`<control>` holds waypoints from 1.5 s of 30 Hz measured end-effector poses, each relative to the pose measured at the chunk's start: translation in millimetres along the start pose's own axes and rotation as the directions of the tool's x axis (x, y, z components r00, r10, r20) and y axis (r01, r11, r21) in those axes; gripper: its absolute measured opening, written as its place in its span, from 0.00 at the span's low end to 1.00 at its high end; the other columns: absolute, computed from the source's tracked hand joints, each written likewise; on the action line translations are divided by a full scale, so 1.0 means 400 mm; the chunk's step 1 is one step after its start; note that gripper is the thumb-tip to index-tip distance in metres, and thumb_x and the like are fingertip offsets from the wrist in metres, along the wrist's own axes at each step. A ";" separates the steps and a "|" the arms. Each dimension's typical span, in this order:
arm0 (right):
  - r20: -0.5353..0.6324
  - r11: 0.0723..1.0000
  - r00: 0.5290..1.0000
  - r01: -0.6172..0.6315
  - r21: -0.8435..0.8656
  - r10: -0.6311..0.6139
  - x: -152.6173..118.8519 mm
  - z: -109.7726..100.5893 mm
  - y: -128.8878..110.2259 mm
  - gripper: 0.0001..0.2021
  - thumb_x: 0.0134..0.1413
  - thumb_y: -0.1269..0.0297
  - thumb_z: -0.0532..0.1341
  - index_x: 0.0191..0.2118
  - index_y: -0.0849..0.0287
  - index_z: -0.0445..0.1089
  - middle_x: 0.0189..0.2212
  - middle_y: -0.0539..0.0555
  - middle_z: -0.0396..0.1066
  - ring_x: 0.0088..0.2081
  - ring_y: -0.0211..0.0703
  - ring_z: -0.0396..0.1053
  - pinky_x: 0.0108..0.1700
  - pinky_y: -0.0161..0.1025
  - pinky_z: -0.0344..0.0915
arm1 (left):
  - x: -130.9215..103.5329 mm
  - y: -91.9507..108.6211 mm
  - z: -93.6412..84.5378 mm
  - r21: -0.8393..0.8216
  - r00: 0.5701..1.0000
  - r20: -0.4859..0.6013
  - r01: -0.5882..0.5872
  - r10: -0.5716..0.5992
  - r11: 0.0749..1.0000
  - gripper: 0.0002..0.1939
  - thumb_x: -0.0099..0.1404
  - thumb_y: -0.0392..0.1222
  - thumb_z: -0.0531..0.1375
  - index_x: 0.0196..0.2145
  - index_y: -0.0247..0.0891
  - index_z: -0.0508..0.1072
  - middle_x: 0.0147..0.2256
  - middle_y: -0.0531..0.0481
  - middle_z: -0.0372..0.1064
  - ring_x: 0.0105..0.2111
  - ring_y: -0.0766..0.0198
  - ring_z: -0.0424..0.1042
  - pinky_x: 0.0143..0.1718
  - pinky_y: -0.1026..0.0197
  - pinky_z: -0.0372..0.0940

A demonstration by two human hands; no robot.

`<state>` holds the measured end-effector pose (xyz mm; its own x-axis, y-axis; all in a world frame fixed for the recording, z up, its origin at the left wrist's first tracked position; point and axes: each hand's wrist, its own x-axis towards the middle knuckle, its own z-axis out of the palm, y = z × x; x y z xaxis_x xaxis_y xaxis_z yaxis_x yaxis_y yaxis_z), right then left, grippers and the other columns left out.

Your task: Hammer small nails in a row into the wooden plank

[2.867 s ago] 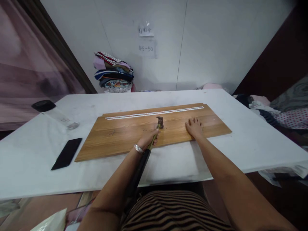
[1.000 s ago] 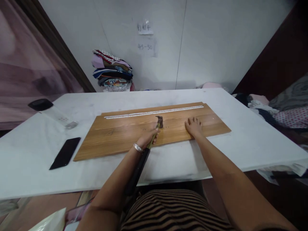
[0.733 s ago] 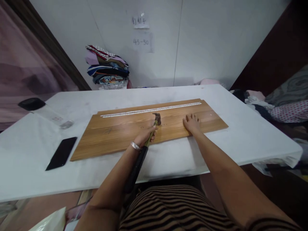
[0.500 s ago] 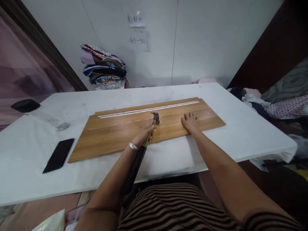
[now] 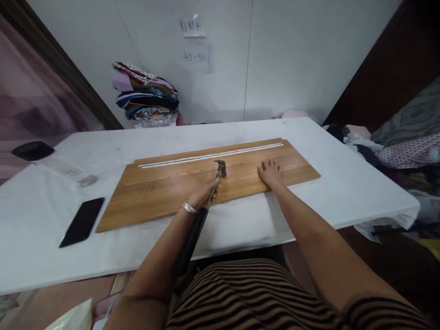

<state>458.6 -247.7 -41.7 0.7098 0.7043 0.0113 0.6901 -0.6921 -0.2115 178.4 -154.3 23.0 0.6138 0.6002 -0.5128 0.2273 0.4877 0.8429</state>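
My left hand (image 5: 205, 191) is wrapped round a claw hammer (image 5: 191, 240), gripping its shaft close below the head. The dark metal head is over the middle of a wooden board (image 5: 165, 201), and the black handle runs back along my forearm. Whether the head touches the wood I cannot tell. My right hand (image 5: 270, 173) lies on the right part of the board with its fingers spread. A row of small dark spots, perhaps nails or holes, crosses the board near the hammer head. A few thin nails (image 5: 149, 188) lie loose on the left part.
A long white ruler-like strip (image 5: 209, 156) lies along the board's far side. On the white table (image 5: 240, 229), a black phone (image 5: 82, 222) and a clear bottle with a black lid (image 5: 63, 165) are at the left. Folded clothes (image 5: 147, 94) are stacked by the wall.
The whole view has shifted slightly. Both hands and the hammer keep nearly the same places on the board.
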 end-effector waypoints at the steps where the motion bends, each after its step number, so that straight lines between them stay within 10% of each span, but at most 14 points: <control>1: 0.005 1.000 1.000 -0.001 -0.002 0.001 0.000 0.000 0.000 0.28 0.70 0.52 0.45 0.66 0.58 0.64 0.71 0.66 0.54 0.70 0.61 0.51 0.67 0.59 0.46 | 0.000 -0.002 -0.001 0.003 1.000 -0.001 0.003 -0.003 1.000 0.17 0.62 0.53 0.66 0.37 0.35 0.69 0.21 0.60 0.59 0.14 0.75 0.55 0.14 0.70 0.51; 45: -0.003 1.000 1.000 0.003 -0.020 -0.003 0.006 0.016 0.008 0.27 0.70 0.52 0.45 0.65 0.58 0.65 0.70 0.66 0.56 0.69 0.60 0.52 0.66 0.58 0.48 | -0.004 -0.004 0.012 -0.004 1.000 0.000 -0.014 0.014 1.000 0.15 0.68 0.51 0.63 0.37 0.36 0.68 0.22 0.60 0.60 0.15 0.75 0.55 0.17 0.69 0.51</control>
<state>461.7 -247.3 -48.5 0.7084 0.7057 0.0152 0.6946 -0.6932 -0.1924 180.7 -159.1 23.0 0.6166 0.6071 -0.5013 0.2156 0.4822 0.8491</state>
